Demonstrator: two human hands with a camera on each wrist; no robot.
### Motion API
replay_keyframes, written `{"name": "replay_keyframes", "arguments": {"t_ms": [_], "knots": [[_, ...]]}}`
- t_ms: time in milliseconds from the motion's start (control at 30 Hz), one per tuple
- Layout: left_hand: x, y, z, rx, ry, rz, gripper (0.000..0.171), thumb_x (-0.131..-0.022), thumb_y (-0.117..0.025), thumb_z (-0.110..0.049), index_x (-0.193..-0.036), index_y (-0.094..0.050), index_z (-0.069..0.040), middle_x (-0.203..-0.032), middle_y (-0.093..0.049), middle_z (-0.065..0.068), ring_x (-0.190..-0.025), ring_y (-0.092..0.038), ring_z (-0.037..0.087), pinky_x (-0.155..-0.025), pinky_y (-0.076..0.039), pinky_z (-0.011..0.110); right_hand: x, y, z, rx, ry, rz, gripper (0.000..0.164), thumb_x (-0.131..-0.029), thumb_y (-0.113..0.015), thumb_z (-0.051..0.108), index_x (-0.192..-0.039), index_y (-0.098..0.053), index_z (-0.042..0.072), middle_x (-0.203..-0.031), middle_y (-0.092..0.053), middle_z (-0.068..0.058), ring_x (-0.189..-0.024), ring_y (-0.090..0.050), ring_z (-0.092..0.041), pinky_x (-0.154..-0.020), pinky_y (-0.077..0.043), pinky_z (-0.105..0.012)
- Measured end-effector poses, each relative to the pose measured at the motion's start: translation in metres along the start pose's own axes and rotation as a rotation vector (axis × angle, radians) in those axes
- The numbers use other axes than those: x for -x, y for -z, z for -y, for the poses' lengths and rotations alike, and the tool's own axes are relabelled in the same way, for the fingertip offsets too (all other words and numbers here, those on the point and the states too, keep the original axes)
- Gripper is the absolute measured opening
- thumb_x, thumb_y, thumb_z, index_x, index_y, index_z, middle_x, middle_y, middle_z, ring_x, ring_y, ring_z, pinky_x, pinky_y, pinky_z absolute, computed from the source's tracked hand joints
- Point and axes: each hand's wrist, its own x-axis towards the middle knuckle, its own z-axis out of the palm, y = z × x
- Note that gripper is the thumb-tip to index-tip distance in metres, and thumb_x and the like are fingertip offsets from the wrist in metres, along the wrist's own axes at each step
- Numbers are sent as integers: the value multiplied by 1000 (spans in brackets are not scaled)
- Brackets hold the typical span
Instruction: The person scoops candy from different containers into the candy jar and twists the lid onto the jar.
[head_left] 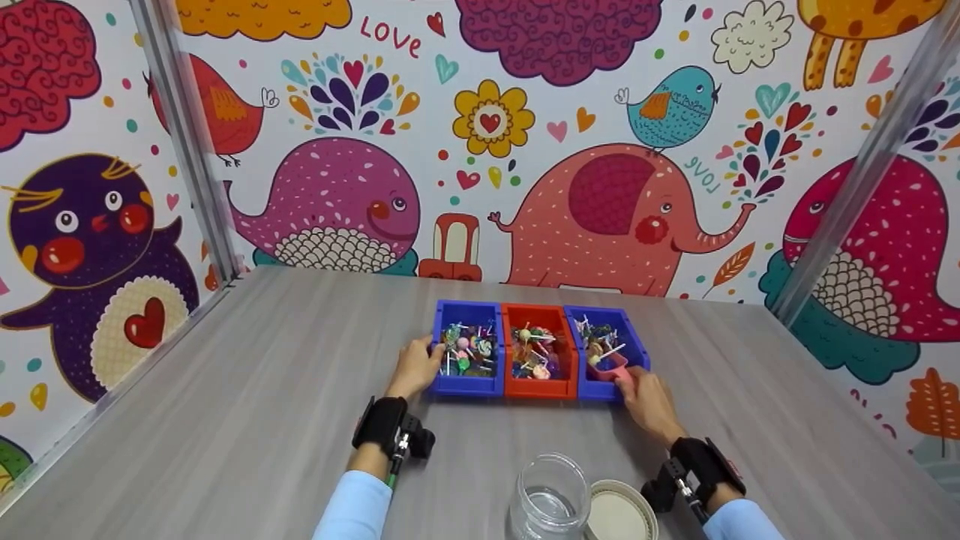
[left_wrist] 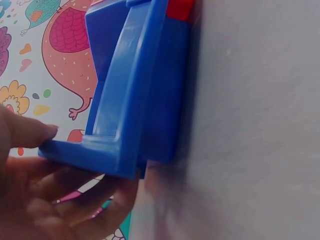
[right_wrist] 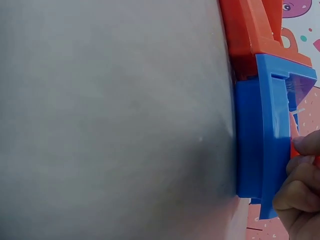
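- Currently, right hand (head_left: 651,399) pinches pink scoop (head_left: 615,369), which points ahead and leftward.
- Left hand (head_left: 414,367) grips left blue bin (head_left: 466,387).
- Jar (head_left: 551,491) stands bodyward between them, nearer the right.

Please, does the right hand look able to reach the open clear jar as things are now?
Probably yes: nothing seems to stand between the right hand and the clear jar, though that hand's grip is on the pink scoop.
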Motion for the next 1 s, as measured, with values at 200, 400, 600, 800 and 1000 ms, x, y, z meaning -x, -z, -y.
{"name": "replay_keyframes", "arguments": {"t_ms": [200,400,600,800,1000], "knots": [[0,0,0,6,0,1,36,-94,-49,-9,-120,-54,15,-118,-57,33,-114,-52,44,-98,-41,50,1,2,0,-35,-17,19,22,-88,-56,2,-99,-58,-17,-72,-55,-12,-66,-51,-24,-57,-37,-29],[-1,-1,1,4,-3,1,36,-94,-49,-9,-120,-54,14,-118,-57,33,-114,-52,44,-98,-41,50,2,5,-1,-79,-44,44,23,-89,-55,1,-103,-57,-17,-71,-51,-9,-65,-48,-22,-57,-34,-27],[0,-1,1,8,-3,1,32,-94,-49,-9,-116,-58,13,-109,-62,29,-106,-58,40,-94,-44,50,2,6,-5,-100,-19,6,19,-87,-58,0,-98,-60,-16,-71,-54,-11,-66,-48,-22,-59,-35,-29],[0,1,0,33,44,33,38,-95,-47,-11,-124,-51,14,-121,-56,31,-116,-52,40,-100,-41,49,4,8,-7,-106,-15,8,20,-88,-58,1,-98,-61,-16,-75,-58,-14,-71,-52,-25,-64,-39,-32],[-1,0,0,44,58,45,39,-96,-47,-11,-125,-50,14,-122,-55,30,-116,-53,39,-100,-41,49,5,11,-7,-120,-60,44,23,-88,-57,2,-100,-61,-16,-83,-61,-19,-77,-55,-28,-70,-43,-35]]}}
